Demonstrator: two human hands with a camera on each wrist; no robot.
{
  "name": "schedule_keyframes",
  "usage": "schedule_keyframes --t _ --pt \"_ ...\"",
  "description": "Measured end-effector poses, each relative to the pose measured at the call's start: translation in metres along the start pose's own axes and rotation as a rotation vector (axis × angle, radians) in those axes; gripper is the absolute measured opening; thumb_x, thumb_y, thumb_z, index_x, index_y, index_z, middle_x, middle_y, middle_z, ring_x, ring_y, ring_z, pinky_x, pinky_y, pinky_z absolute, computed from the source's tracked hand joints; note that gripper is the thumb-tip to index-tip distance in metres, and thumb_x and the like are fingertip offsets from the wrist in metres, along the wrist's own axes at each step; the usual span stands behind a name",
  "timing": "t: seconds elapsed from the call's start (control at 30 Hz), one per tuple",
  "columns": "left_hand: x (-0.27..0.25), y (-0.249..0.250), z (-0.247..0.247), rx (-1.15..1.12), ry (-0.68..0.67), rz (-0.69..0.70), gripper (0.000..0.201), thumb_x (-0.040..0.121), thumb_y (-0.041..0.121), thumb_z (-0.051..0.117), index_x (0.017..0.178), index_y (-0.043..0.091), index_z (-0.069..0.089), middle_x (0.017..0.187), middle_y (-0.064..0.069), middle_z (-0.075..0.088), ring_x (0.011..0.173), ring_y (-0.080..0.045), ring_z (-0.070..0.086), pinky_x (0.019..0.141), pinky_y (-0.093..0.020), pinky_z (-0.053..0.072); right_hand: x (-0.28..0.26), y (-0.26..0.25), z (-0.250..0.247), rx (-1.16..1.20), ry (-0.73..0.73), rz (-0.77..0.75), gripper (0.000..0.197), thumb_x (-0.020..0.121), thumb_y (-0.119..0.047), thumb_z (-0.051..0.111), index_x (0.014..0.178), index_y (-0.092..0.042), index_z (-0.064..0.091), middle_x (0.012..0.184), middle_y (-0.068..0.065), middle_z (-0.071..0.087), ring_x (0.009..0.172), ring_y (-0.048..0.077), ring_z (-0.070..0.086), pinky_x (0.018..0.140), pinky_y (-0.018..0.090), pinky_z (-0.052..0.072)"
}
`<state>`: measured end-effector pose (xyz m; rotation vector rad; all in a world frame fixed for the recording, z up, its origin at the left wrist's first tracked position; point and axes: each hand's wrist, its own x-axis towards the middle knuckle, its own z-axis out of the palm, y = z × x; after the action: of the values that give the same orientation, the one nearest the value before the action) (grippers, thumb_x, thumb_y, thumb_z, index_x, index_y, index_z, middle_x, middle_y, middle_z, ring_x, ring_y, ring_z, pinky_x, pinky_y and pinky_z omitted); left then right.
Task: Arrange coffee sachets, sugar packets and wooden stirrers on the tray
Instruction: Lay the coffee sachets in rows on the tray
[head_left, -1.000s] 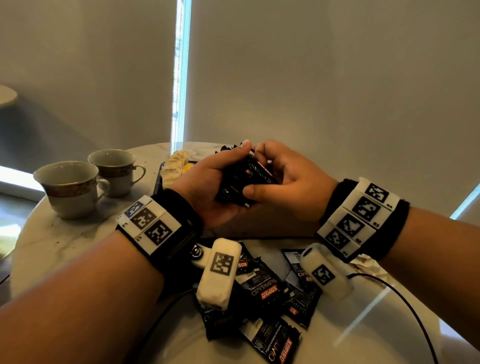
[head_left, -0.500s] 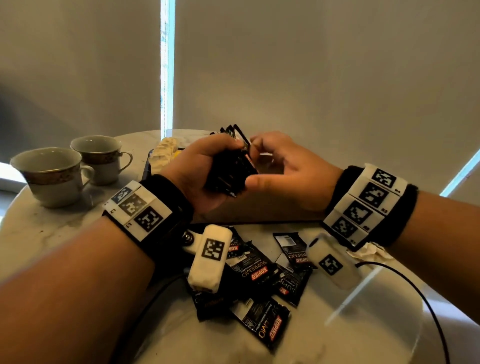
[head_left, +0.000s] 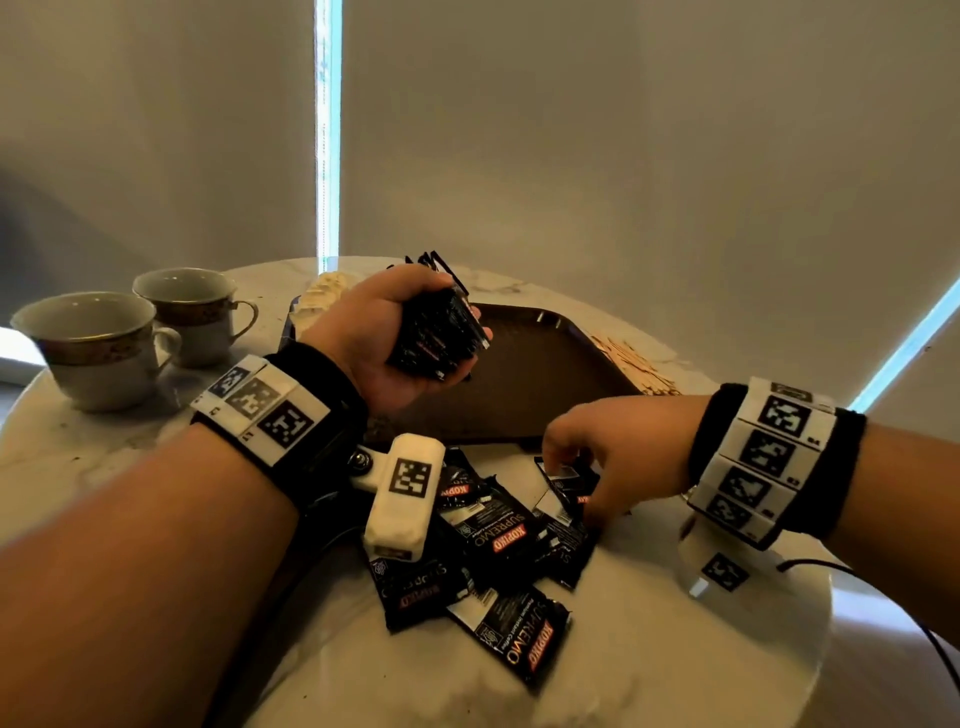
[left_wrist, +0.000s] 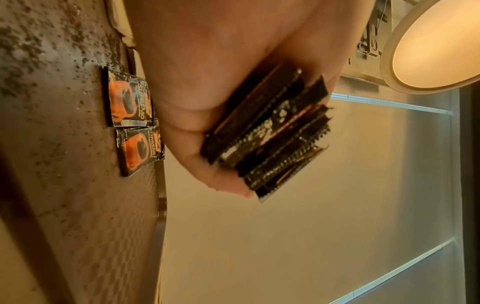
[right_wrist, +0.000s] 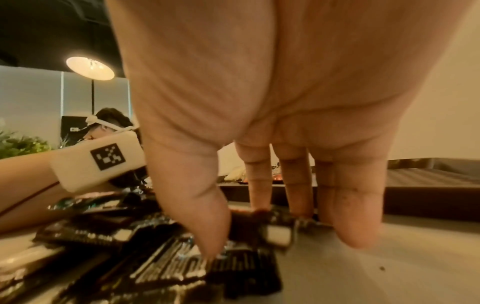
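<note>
Two hands busy here: my left hand (head_left: 387, 338) has its grip wrapped round a stack of sachets (head_left: 439, 332) above the tray (head_left: 545, 384), while my right hand (head_left: 618, 457) pinches one sachet (head_left: 563, 480) from the pile (head_left: 498, 545) on the bench (head_left: 649, 649) just in front of the tray.

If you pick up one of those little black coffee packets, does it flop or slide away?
Probably bends a bit: the packets on the table look thin, flat and crinkly. Likely light, since the left hand holds a whole bunch. Their shiny wrappers may slide as the right hand pinches one.
</note>
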<state>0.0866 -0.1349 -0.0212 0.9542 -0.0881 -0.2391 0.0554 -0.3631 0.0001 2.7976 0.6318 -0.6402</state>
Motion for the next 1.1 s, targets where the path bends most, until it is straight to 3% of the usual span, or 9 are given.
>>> schedule_keyframes --t 0.2,0.33,0.47,0.57,0.73,0.83,0.93,1.0,1.1 --pt "0.001 0.0 -0.002 0.054 0.006 -0.016 0.072 0.076 0.03 0.068 0.142 0.006 0.05 0.103 -0.016 0.067 0.094 -0.032 0.073 0.064 -0.037 0.059 -0.002 0.005 -0.019 0.137 0.3 -0.024 0.009 0.091 -0.035 0.065 0.096 -0.034 0.072 0.084 -0.011 0.067 0.074 0.004 0.06 0.069 0.022 0.051" --pt "0.002 0.003 -0.004 0.06 0.005 -0.014 0.034 0.089 0.027 0.063 0.12 0.016 0.055 0.084 -0.013 0.07 0.091 -0.032 0.071 0.064 -0.039 0.058 -0.005 0.012 -0.039 0.414 0.592 -0.022 0.012 0.091 -0.028 0.065 0.089 -0.027 0.077 0.075 -0.001 0.071 0.059 0.007 0.056 0.061 0.029 0.047" --pt "-0.001 -0.001 0.004 0.041 -0.027 -0.036 0.035 0.081 0.028 0.067 0.113 0.016 0.058 0.085 -0.013 0.07 0.086 -0.031 0.072 0.065 -0.038 0.057 -0.002 0.001 -0.046 0.862 0.951 -0.206 0.017 0.093 -0.019 0.064 0.093 -0.032 0.076 0.08 -0.006 0.076 0.072 0.009 0.069 0.068 0.025 0.054" --pt "-0.003 -0.009 0.01 0.007 -0.076 -0.04 0.041 0.081 0.031 0.066 0.118 0.014 0.061 0.092 -0.012 0.07 0.086 -0.027 0.07 0.07 -0.036 0.056 0.004 -0.02 -0.041 0.853 0.907 -0.39 0.022 0.095 -0.012 0.064 0.102 -0.032 0.073 0.081 -0.019 0.073 0.076 -0.008 0.065 0.07 0.008 0.046" --pt "-0.005 -0.009 0.01 -0.073 -0.09 -0.024 0.056 0.085 0.049 0.066 0.126 0.012 0.058 0.107 -0.012 0.064 0.097 -0.024 0.063 0.08 -0.035 0.055 0.014 -0.034 -0.037 0.661 0.848 -0.494 0.034 0.085 -0.033 0.064 0.117 -0.024 0.073 0.102 -0.006 0.071 0.097 0.006 0.064 0.089 0.032 0.053" --pt "-0.007 -0.004 0.01 -0.043 -0.111 -0.009 0.047 0.089 0.038 0.063 0.125 0.01 0.054 0.099 -0.011 0.063 0.086 -0.022 0.063 0.071 -0.033 0.053 0.012 -0.033 -0.041 0.7 0.815 -0.496 0.032 0.075 -0.04 0.073 0.107 -0.039 0.07 0.103 -0.008 0.065 0.095 0.006 0.063 0.086 0.03 0.054" --pt "-0.013 -0.002 0.014 -0.025 -0.212 0.01 0.034 0.094 0.03 0.056 0.117 0.005 0.06 0.095 -0.014 0.067 0.083 -0.026 0.068 0.072 -0.034 0.055 0.013 -0.032 -0.046 0.698 0.777 -0.415 0.059 0.049 -0.055 0.084 0.099 -0.042 0.056 0.119 -0.003 0.052 0.103 0.01 0.06 0.08 0.029 0.059" --pt "-0.017 -0.003 0.019 -0.046 -0.261 0.023 0.031 0.095 0.028 0.052 0.111 0.004 0.064 0.091 -0.015 0.07 0.081 -0.026 0.072 0.071 -0.033 0.06 0.016 -0.035 -0.048 0.798 0.661 -0.438 0.075 0.043 -0.043 0.092 0.102 -0.03 0.046 0.118 0.006 0.055 0.101 0.022 0.067 0.075 0.038 0.062" --pt "-0.02 -0.001 0.021 -0.089 -0.294 0.019 0.04 0.095 0.037 0.049 0.107 0.004 0.068 0.091 -0.014 0.072 0.081 -0.025 0.073 0.07 -0.029 0.061 0.017 -0.042 -0.049 0.822 0.666 -0.491 0.067 0.058 -0.016 0.093 0.103 -0.019 0.043 0.1 0.01 0.065 0.086 0.021 0.073 0.068 0.04 0.063"
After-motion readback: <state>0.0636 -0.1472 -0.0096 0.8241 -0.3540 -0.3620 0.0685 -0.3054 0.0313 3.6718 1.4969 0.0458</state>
